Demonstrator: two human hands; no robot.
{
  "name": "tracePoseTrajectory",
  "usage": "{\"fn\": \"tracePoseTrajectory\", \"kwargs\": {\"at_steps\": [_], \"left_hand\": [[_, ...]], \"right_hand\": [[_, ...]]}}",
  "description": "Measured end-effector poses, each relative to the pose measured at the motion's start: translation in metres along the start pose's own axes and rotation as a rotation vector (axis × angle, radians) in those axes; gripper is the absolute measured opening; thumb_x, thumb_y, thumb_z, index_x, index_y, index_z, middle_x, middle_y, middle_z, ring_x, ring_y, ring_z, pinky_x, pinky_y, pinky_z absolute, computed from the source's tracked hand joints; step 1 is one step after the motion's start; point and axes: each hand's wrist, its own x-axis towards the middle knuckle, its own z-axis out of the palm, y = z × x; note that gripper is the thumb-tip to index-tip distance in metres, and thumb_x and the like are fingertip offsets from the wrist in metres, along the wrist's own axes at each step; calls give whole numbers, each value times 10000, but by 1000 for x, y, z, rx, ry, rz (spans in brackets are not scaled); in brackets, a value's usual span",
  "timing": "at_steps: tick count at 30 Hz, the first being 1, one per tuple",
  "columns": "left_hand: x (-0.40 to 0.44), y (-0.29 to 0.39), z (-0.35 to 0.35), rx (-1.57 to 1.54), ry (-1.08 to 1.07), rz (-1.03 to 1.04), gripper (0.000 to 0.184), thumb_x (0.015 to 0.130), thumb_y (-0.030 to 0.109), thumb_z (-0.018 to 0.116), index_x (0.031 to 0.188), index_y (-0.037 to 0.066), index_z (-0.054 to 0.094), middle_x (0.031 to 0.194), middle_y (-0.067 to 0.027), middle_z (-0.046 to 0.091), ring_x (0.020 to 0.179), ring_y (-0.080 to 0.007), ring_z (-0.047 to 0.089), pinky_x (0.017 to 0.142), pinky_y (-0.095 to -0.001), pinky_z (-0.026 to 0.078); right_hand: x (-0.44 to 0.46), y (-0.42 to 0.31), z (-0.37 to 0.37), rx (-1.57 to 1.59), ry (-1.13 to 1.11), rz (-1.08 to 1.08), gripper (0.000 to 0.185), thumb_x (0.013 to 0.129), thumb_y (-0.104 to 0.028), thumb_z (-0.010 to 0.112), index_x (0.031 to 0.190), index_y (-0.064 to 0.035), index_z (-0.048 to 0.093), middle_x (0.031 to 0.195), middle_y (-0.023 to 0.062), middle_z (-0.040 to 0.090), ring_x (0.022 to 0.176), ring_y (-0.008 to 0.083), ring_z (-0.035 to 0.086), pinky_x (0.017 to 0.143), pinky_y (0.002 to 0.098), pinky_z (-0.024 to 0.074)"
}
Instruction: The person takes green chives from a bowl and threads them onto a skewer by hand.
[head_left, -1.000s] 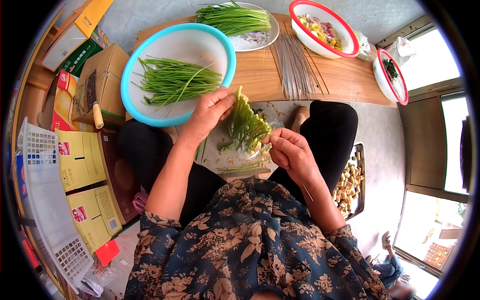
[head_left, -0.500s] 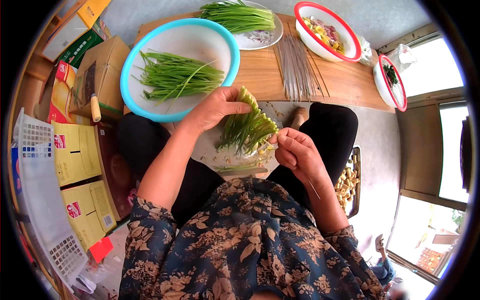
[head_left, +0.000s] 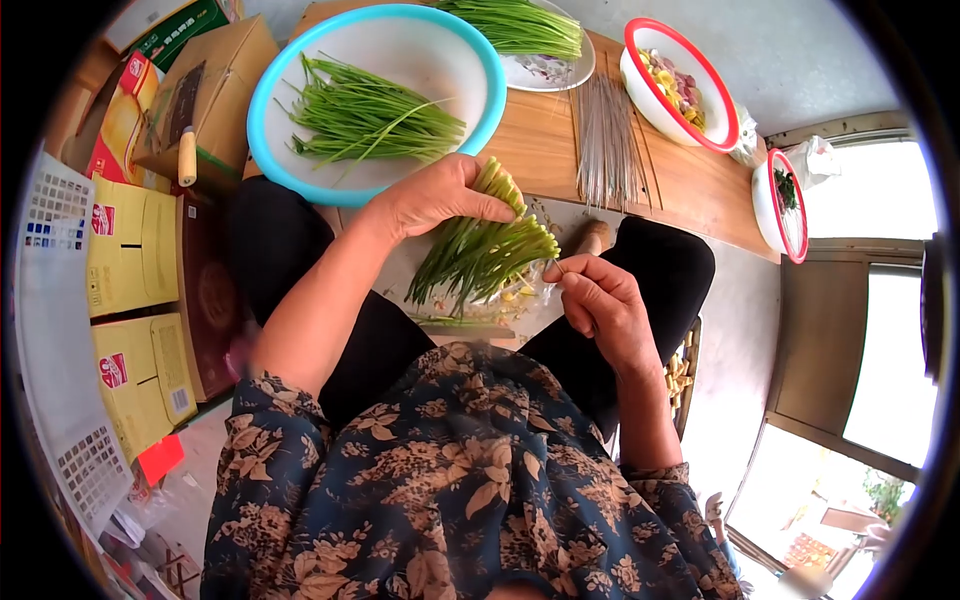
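My left hand (head_left: 435,198) is closed round a row of folded green stalks (head_left: 478,255), whose leafy ends hang down to the left. At the right end of this row, my right hand (head_left: 603,303) pinches a thin metal skewer (head_left: 560,268); most of the skewer is hidden by the fingers. Beyond my left hand, a blue-rimmed basin (head_left: 262,130) holds loose green stalks (head_left: 375,112). Many thin metal skewers (head_left: 605,140) lie on the wooden table (head_left: 535,135). A white plate (head_left: 580,70) carries another bunch of green stalks (head_left: 520,25).
Two red-rimmed bowls (head_left: 735,120) (head_left: 772,215) hold food at the right. Cardboard boxes (head_left: 225,90), a knife with a wooden handle (head_left: 187,155) and a white plastic basket (head_left: 50,330) are at the left. A tray of pale pieces (head_left: 680,375) lies beyond my right knee.
The view has shifted and tilted. My left hand has gone from pinching the end of the stalks to wrapping round them, and the row has swung so its leaves point down-left.
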Motion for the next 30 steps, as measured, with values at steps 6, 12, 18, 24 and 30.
{"fn": "tracePoseTrajectory", "kwargs": {"at_steps": [6, 12, 18, 24, 30], "left_hand": [[-3, -1, 0, -28, 0, -8, 156, 757, 68, 779, 869, 0, 694, 865, -27, 677, 795, -97, 607, 771, -247, 474], [-6, 2, -1, 20, -41, 29, 160, 762, 69, 775, 879, -6, 695, 880, -36, 680, 814, -103, 611, 793, -251, 474], [-7, 3, 2, -52, 2, 22, 199, 765, 94, 788, 911, -11, 701, 910, -47, 688, 854, -117, 628, 838, -255, 484], [-5, -4, -3, -47, -31, 3, 203, 766, 91, 796, 918, -1, 699, 897, -36, 680, 828, -107, 610, 802, -254, 473], [-5, -2, 2, -53, -4, -18, 209, 777, 107, 796, 930, 9, 693, 896, -19, 672, 827, -97, 597, 799, -249, 462]], "right_hand": [[0, 1, 4, 44, -16, 13, 185, 980, -115, 512, 1021, 11, 642, 565, -68, 410, 482, 28, 328, 457, 195, 246], [1, -1, 4, 41, -22, 24, 182, 979, -116, 512, 1005, 5, 646, 564, -64, 412, 485, 31, 330, 457, 194, 241], [0, -1, -1, 164, -11, 58, 178, 975, -126, 520, 984, -4, 649, 556, -55, 408, 483, 36, 320, 460, 197, 243], [-2, 1, 4, 152, -26, 63, 180, 976, -131, 515, 977, -8, 647, 548, -56, 397, 481, 38, 314, 463, 196, 241], [-2, 5, 2, 179, -29, 66, 181, 979, -136, 516, 984, -10, 645, 547, -53, 395, 480, 39, 314, 462, 196, 241]]}}
